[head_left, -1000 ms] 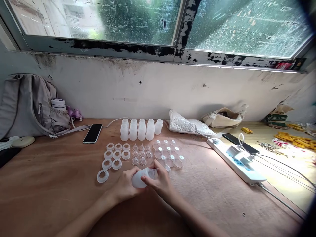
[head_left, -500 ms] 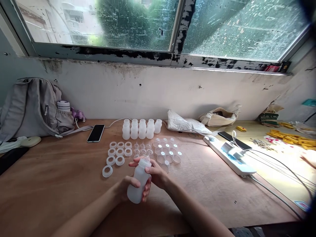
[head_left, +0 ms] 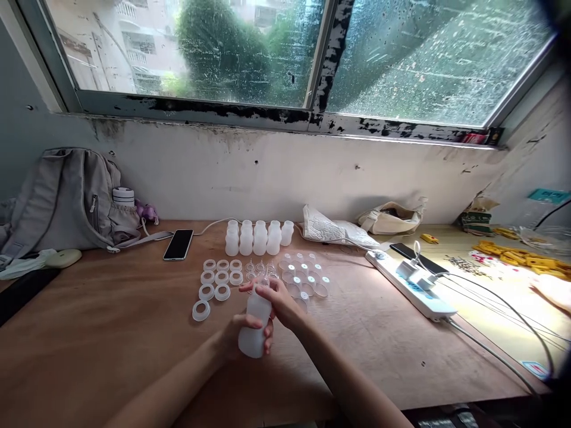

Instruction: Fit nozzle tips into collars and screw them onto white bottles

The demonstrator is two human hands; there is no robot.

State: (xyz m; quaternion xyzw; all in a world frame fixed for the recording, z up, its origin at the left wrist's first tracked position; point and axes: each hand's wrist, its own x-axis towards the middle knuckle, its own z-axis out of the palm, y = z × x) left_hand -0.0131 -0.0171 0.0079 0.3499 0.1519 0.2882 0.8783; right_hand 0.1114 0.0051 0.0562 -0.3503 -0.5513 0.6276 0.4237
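Upright but leaning a little, a frosted white baby bottle [head_left: 255, 327] is held above the wooden table in front of me. My left hand [head_left: 232, 337] wraps around its lower body, thumb in front and fingertips showing on the far side. My right hand [head_left: 280, 302] closes around the neck, with thumb and fingers at the collar. A clear teat seems to stick up at the top, partly lost against the things behind. Just beyond lie white collar rings [head_left: 201, 320] in rows, several clear teats [head_left: 250, 268], and round clear caps [head_left: 321, 290].
Frosted bottles [head_left: 260, 241] stand in rows at the back. A phone [head_left: 178, 245] and grey backpack [head_left: 66, 196] are left. Rightward lie a white pouch [head_left: 330, 229], a power strip [head_left: 410, 285] with cables, and yellow parts [head_left: 526, 255]. Part of another person's hand [head_left: 553, 290] shows at the right edge.
The bottle has come more upright, and my right hand now covers more of its neck. My left hand keeps its hold. The whole view has shifted slightly.
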